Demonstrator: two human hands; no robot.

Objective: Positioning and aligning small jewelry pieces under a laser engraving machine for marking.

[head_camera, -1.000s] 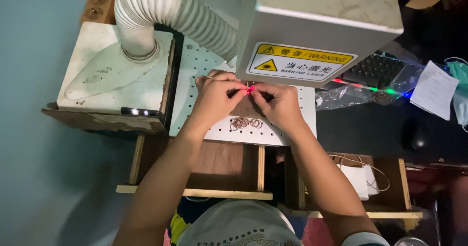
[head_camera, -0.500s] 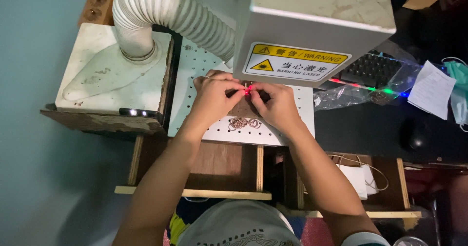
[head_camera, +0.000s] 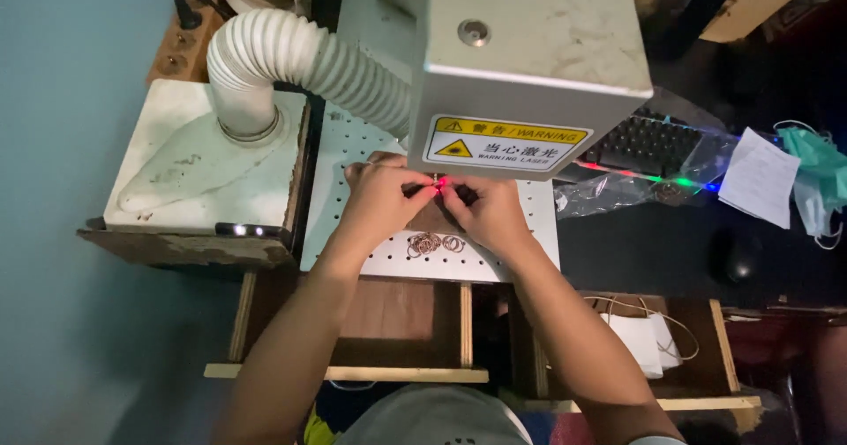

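Fingertips of both hands meet under the front edge of a grey metal machine head, where a small red glow shines between them. The left hand lies knuckles-up on a white perforated metal work plate, its fingers curled in and pinched toward the glow. The right hand mirrors it from the other side, fingers likewise drawn together at the same spot. Whatever the fingertips grip is too small and too hidden to make out, so I cannot tell what they hold. A brown flat piece sits on the plate just below the hands, partly covered by them. A small pile of thin coppery wire rings rests on the plate just beside the wrists, touching neither hand. A yellow and white warning label faces the camera on the machine head. A white ribbed flexible hose curves from the left into a white flat hood. A black keyboard with coloured lights under clear plastic lies to the right, well apart.
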